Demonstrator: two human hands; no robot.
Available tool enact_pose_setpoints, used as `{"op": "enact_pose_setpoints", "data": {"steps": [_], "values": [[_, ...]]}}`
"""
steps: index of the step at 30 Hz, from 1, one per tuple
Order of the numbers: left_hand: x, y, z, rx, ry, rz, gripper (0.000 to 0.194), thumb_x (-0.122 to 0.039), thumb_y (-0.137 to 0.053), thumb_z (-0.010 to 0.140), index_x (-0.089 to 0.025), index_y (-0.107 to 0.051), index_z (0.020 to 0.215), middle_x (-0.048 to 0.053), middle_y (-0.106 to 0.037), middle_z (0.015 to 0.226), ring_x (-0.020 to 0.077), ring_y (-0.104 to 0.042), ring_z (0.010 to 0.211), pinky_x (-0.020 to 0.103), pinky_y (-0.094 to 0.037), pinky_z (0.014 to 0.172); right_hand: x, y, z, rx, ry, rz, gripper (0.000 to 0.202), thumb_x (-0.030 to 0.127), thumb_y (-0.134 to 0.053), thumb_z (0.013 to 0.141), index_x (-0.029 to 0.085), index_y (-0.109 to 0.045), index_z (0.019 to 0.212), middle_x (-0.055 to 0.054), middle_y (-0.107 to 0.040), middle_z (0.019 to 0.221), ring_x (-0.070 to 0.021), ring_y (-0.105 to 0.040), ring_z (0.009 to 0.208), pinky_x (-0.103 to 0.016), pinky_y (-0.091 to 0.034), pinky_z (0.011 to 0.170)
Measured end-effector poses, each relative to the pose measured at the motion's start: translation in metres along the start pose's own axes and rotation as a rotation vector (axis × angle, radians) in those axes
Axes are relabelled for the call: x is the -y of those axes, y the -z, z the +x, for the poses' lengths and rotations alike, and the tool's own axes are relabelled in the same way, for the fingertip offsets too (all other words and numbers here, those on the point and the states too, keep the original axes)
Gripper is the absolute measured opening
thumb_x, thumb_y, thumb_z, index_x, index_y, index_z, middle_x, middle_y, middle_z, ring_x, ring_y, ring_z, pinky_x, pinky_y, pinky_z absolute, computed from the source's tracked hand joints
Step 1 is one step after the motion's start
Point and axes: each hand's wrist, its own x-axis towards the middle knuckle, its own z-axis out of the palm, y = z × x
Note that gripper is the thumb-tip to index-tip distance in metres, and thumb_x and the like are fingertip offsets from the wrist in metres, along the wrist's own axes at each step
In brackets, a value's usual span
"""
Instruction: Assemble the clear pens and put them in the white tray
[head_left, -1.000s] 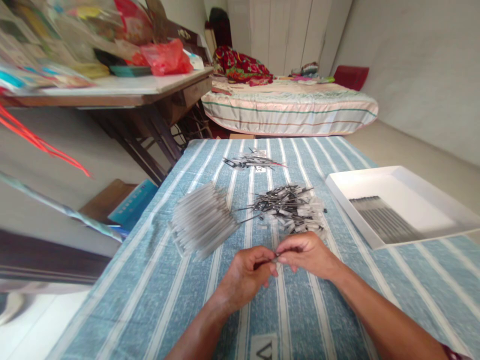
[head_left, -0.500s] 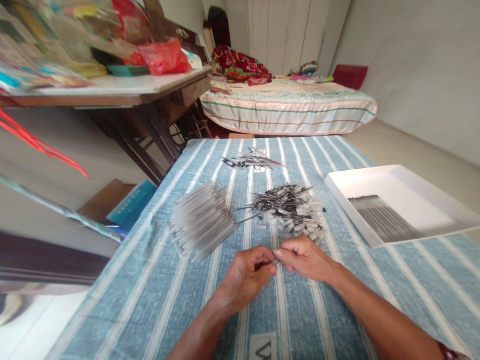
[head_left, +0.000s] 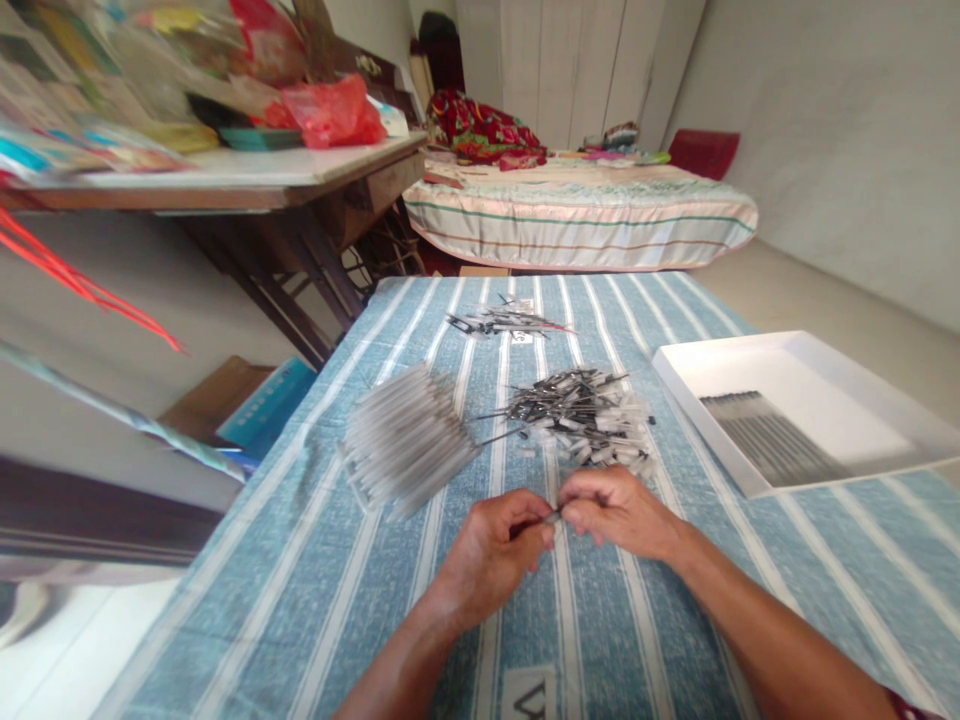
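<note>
My left hand (head_left: pixel 495 555) is closed in a pinch over the cloth-covered table, with a small dark pen part (head_left: pixel 553 516) at its fingertips. From the other side, my right hand (head_left: pixel 622 512) pinches the same piece; most of it is hidden by the fingers. Just beyond my right hand lies a loose pile of black and whitish pen parts (head_left: pixel 581 410). Ahead and left, a stack of clear pen barrels (head_left: pixel 412 430) lies side by side. Farther back rests a smaller heap of thin dark sticks (head_left: pixel 506 320), like refills.
On the right, a shallow white box (head_left: pixel 847 370) holds a row of grey pens with dark ends (head_left: pixel 765 435). A blue striped cloth (head_left: pixel 420 650) covers the table. Behind it stands a bed (head_left: pixel 585 215); a cluttered side table (head_left: pixel 330 175) is at left.
The right fingertips have shifted slightly away from the left ones, and a bit of the dark part now shows between them. The left hand stays nearly in place.
</note>
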Motion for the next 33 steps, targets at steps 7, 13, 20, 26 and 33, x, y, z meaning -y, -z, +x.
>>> {"op": "enact_pose_setpoints", "data": {"steps": [7, 13, 20, 26, 33], "values": [[-0.002, 0.000, -0.001, 0.024, -0.025, 0.045, 0.006, -0.019, -0.054, 0.072, -0.016, -0.059, 0.074, -0.002, -0.058, 0.061, 0.0081, -0.046, 0.050, 0.020, -0.038, 0.048, 0.000, -0.001, 0.000, -0.001, -0.012, -0.039, 0.034, 0.035, -0.050, 0.083, 0.016, -0.052, 0.055, 0.004, -0.049, 0.045, -0.0054, -0.044, 0.037, -0.016, -0.032, 0.037], [0.001, 0.000, -0.001, 0.037, -0.032, 0.064, 0.007, -0.020, -0.053, 0.074, -0.015, -0.058, 0.076, -0.002, -0.056, 0.062, 0.0090, -0.046, 0.052, 0.020, -0.037, 0.048, 0.000, -0.001, 0.000, 0.007, -0.042, -0.027, 0.032, 0.036, -0.051, 0.083, 0.016, -0.052, 0.058, 0.004, -0.051, 0.046, -0.0057, -0.046, 0.037, -0.016, -0.033, 0.038], [0.002, 0.001, -0.002, 0.040, -0.043, 0.113, 0.008, -0.020, -0.052, 0.076, -0.015, -0.058, 0.077, -0.002, -0.056, 0.062, 0.0093, -0.046, 0.053, 0.021, -0.037, 0.049, 0.002, -0.001, -0.001, 0.022, -0.072, 0.008, 0.028, 0.038, -0.053, 0.081, 0.016, -0.054, 0.063, 0.004, -0.052, 0.049, -0.0067, -0.048, 0.038, -0.016, -0.036, 0.038], [0.008, 0.001, -0.001, 0.033, -0.064, 0.143, 0.009, -0.021, -0.052, 0.077, -0.016, -0.058, 0.078, -0.002, -0.055, 0.063, 0.0094, -0.047, 0.054, 0.020, -0.037, 0.050, 0.002, 0.000, -0.001, 0.034, -0.100, 0.020, 0.023, 0.037, -0.056, 0.079, 0.017, -0.055, 0.069, 0.004, -0.054, 0.052, -0.0074, -0.049, 0.040, -0.017, -0.037, 0.040], [0.008, 0.000, -0.001, 0.032, -0.087, 0.173, 0.008, -0.021, -0.051, 0.077, -0.016, -0.058, 0.077, -0.003, -0.054, 0.061, 0.0090, -0.046, 0.052, 0.020, -0.036, 0.049, 0.003, 0.001, -0.002, 0.041, -0.132, 0.018, 0.024, 0.037, -0.054, 0.080, 0.017, -0.053, 0.067, 0.004, -0.054, 0.051, -0.0071, -0.048, 0.039, -0.016, -0.036, 0.038]]}}
